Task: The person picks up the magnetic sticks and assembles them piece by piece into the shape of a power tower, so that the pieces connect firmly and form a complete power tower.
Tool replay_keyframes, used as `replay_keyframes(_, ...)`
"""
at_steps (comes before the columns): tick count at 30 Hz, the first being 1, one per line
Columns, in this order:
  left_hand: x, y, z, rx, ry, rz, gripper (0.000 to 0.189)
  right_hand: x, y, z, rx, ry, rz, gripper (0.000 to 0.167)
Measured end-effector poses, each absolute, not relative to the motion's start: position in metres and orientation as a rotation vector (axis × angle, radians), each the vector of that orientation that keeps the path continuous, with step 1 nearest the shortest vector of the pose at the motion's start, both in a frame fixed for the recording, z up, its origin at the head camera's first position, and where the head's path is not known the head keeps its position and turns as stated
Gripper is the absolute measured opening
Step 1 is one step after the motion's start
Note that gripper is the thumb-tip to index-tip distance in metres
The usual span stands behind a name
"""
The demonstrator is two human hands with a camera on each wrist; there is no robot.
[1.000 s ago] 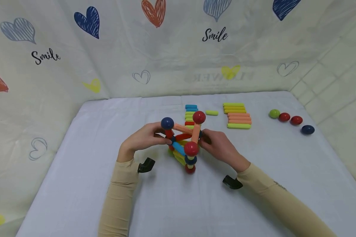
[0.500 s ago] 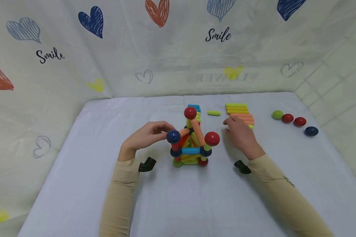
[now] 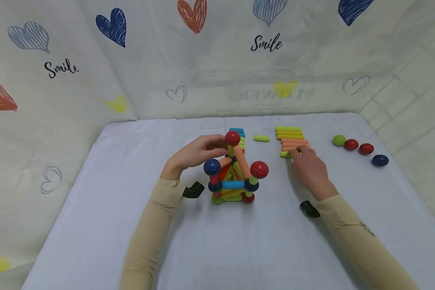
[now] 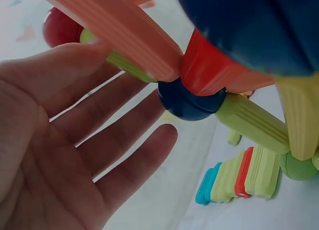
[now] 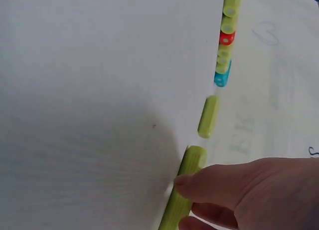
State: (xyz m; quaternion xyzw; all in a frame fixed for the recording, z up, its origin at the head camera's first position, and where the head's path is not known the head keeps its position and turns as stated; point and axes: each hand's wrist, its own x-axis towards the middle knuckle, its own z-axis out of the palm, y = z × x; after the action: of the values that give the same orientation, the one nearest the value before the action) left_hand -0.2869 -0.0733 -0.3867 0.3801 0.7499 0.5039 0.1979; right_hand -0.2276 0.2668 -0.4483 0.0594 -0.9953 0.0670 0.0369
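Observation:
A frame of magnetic sticks and balls [image 3: 233,185] stands mid-table, with red balls and a blue ball [image 3: 212,166] at its top corners. My left hand [image 3: 195,154] is at its far left side, thumb and fingers extended. In the left wrist view, the thumb tip overlaps the orange stick [image 4: 129,35], and the spread fingers reach behind a dark blue ball [image 4: 192,100]. My right hand [image 3: 311,169] pinches a yellow-green stick [image 3: 286,154] at the near end of the right-hand stack. The right wrist view shows the thumb on this stick's [image 5: 177,205] side, other fingers partly hidden.
Orange sticks [image 3: 294,141] and yellow sticks [image 3: 289,132] lie beyond the right hand. A short green stick [image 3: 262,138] lies alone. Blue sticks [image 3: 237,130] and others sit behind the frame, partly hidden. Green, red and dark blue balls [image 3: 380,160] line the right side.
The frame was turned, then released by the right hand, which moved right to the stick stack and took hold of the near green stick. My left hand slid from the blue ball toward the back.

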Motion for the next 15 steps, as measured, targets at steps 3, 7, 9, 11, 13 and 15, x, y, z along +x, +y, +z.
replay_keyframes(3,-0.29,-0.068,-0.386,1.084,2.081,1.388,0.028,-0.228,0.269,-0.45,0.24,-3.051,0.168,0.033)
replay_keyframes(7,-0.29,-0.065,-0.386,1.081,2.095,1.373,0.027,-0.227,0.268,-0.449,0.315,-3.099,0.118,0.021)
replay_keyframes(9,-0.29,-0.064,-0.387,1.079,2.109,1.376,0.028,-0.228,0.267,-0.447,0.349,-3.184,0.135,0.019)
replay_keyframes(11,-0.29,-0.063,-0.388,1.08,2.111,1.383,0.028,-0.226,0.264,-0.442,0.43,-3.289,0.24,0.018)
replay_keyframes(13,-0.29,-0.064,-0.388,1.077,2.107,1.383,0.029,-0.222,0.259,-0.435,0.557,-3.382,0.452,0.02)
replay_keyframes(15,-0.29,-0.065,-0.387,1.08,2.1,1.38,0.029,-0.216,0.253,-0.427,0.722,-3.448,0.695,0.021)
